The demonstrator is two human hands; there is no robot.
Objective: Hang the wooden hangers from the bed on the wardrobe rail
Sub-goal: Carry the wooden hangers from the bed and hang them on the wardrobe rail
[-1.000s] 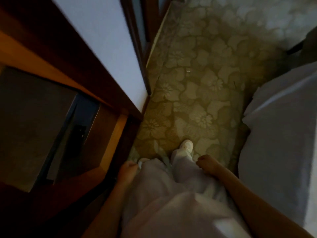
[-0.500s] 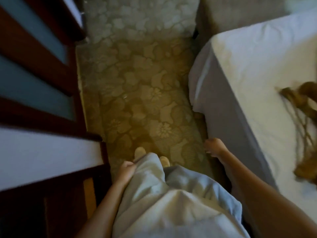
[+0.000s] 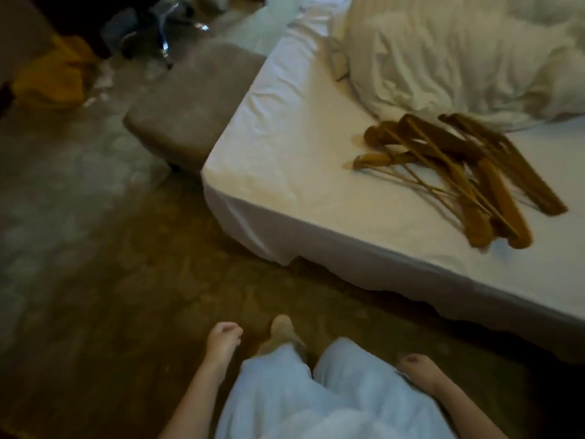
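Observation:
Several wooden hangers (image 3: 456, 175) lie in a loose pile on the white sheet of the bed (image 3: 285, 147), near its front edge at the right. My left hand (image 3: 223, 342) hangs low by my leg with the fingers loosely curled and nothing in it. My right hand (image 3: 418, 369) is also down at my side, curled and holding nothing. Both hands are well short of the hangers. The wardrobe and its rail are out of view.
A rumpled white duvet (image 3: 459, 58) covers the far part of the bed. A grey upholstered stool (image 3: 190, 106) stands at the bed's left corner. Yellow fabric (image 3: 53, 77) and dark clutter lie on the patterned carpet (image 3: 110, 264) at the back left.
The view has swung right, from the wardrobe and floor to the bed. The hanger pile, earlier only at the right edge, is now fully in sight. Both hands stay down at my sides.

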